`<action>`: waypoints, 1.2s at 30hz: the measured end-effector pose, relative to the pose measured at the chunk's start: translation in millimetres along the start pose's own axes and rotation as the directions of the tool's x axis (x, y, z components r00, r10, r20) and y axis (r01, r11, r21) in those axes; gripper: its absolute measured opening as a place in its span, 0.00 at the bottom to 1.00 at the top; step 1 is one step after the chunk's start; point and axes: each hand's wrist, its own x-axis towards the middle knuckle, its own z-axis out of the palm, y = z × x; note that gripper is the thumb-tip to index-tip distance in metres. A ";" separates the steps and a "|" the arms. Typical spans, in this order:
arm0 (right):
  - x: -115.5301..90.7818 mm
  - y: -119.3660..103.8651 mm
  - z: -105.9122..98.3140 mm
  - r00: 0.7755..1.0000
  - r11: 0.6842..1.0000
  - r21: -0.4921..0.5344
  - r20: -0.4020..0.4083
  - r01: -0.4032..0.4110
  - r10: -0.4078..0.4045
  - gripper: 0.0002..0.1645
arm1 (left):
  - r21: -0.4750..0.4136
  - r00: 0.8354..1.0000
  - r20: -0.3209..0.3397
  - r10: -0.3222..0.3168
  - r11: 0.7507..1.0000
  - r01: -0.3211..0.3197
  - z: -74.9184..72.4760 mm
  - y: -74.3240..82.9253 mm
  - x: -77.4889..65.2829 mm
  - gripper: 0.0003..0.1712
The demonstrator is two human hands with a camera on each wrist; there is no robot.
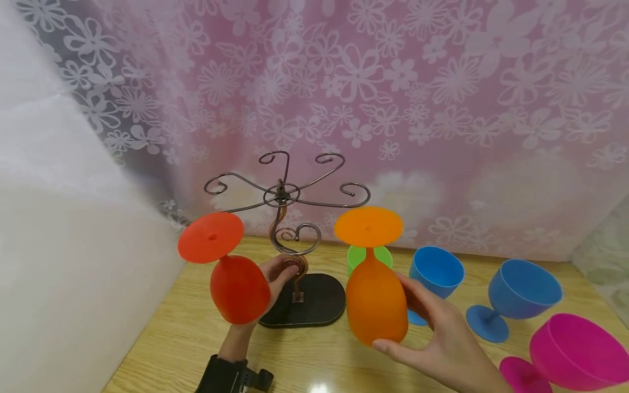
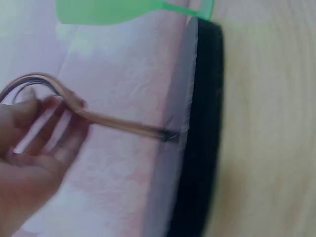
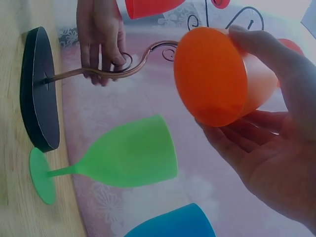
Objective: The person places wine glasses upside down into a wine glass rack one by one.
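An orange wine goblet (image 1: 375,305) is upside down in my right hand (image 1: 442,333), which grips its bowl between thumb and fingers. Its foot is at the top, just below and in front of the rack's right front hook. My left hand (image 1: 279,275) holds the curved stem (image 2: 123,125) of a metal wine glass rack, low down near the small scroll, above its black oval base (image 1: 319,300). At the rack's left front arm a red goblet (image 1: 238,289) hangs upside down, partly covering my left hand and wrist. Other curled hooks spread from the top ring (image 1: 282,195).
Behind the orange goblet a green goblet (image 3: 133,153) stands upright by the base. To the right are two blue goblets (image 1: 437,270), (image 1: 523,289) and a magenta goblet (image 1: 580,349), all upright on the wooden table (image 1: 172,338). A pink floral curtain (image 1: 393,109) hangs behind; a white wall borders the left.
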 end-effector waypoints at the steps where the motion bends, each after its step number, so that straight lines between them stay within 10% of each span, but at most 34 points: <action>1: 0.4 -0.7 0.9 1.000 1.000 0.008 -0.012 0.006 -0.006 0.53 | -0.068 1.000 0.003 0.022 0.997 -0.022 1.1 -5.8 0.9 0.12; 7: 2.7 -4.3 7.0 0.994 0.998 0.027 -0.098 0.049 -0.047 0.57 | -0.308 0.998 0.001 0.060 0.950 -0.057 5.8 -23.6 1.6 0.13; 17: 5.9 -7.6 23.2 0.989 0.997 0.047 -0.135 0.062 -0.055 0.57 | -0.323 0.998 0.027 0.062 0.945 -0.050 18.1 -13.8 1.0 0.15; 29: 5.5 -15.8 45.2 0.990 0.995 0.024 -0.103 0.096 -0.094 0.57 | -0.130 0.997 -0.069 0.037 0.991 -0.045 25.6 16.2 -3.4 0.11; 36: 2.7 -25.1 53.4 0.987 0.989 0.020 -0.066 0.146 -0.144 0.56 | -0.266 0.992 -0.038 0.118 0.956 -0.124 26.1 30.3 -3.8 0.11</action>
